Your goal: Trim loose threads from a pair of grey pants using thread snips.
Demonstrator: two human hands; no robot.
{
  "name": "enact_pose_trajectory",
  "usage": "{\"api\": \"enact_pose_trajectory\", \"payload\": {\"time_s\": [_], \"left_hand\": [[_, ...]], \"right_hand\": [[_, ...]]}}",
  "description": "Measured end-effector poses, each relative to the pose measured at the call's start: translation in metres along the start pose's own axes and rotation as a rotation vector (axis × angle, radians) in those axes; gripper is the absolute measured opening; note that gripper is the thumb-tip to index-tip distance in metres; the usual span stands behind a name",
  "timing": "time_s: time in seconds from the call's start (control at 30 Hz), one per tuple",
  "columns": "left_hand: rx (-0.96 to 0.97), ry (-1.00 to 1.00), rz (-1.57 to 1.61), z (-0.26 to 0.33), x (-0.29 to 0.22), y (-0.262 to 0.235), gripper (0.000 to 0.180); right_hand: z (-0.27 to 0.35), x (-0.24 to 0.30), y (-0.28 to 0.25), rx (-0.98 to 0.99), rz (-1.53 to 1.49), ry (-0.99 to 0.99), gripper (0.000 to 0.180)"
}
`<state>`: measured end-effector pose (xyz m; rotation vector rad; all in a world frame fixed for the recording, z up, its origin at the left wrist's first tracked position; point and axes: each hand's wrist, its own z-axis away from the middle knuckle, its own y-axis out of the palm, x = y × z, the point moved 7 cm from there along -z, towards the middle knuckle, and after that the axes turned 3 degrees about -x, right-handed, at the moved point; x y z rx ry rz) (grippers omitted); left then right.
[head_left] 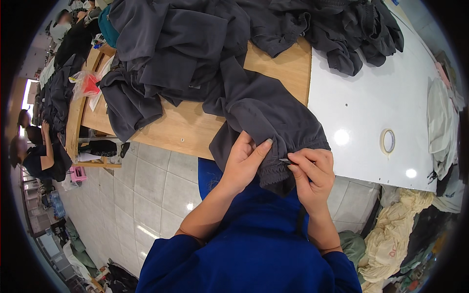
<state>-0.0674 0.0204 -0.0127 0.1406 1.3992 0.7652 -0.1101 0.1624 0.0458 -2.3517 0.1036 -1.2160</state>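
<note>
A dark grey garment [273, 110] hangs over the near edge of the wooden table toward me. Its gathered elastic edge [275, 175] lies between my hands. My left hand [244, 161] is closed on the cloth, thumb on top, just left of a seam. Closed in a pinch, my right hand [312, 173] holds a small pointed metal tool [284, 159] whose tip touches the cloth beside that seam. Most of the tool is hidden by my fingers, so its exact kind cannot be told.
More dark grey garments [181, 44] are heaped across the wooden table [190, 127]. On the white tabletop [356, 122] at right lies a tape roll [387, 141]. Cream cloth [395, 234] is piled at lower right. People [41, 151] are at far left, near a red-and-clear plastic bag [87, 84].
</note>
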Motion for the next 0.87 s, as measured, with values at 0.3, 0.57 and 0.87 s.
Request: {"api": "enact_pose_trajectory", "payload": {"time_s": [0.3, 0.57, 0.87], "left_hand": [[0.019, 0.038, -0.005, 0.0, -0.003, 0.003, 0.036], [0.001, 0.07, -0.025, 0.002, -0.004, 0.004, 0.037], [0.054, -0.105, -0.093, 0.015, 0.028, 0.002, 0.048]], "right_hand": [[-0.003, 0.013, -0.003, -0.005, 0.126, -0.086, 0.028], [0.0, 0.016, -0.006, -0.031, 0.224, -0.147, 0.028], [0.022, -0.051, 0.007, -0.021, -0.493, 0.572, 0.025]]}}
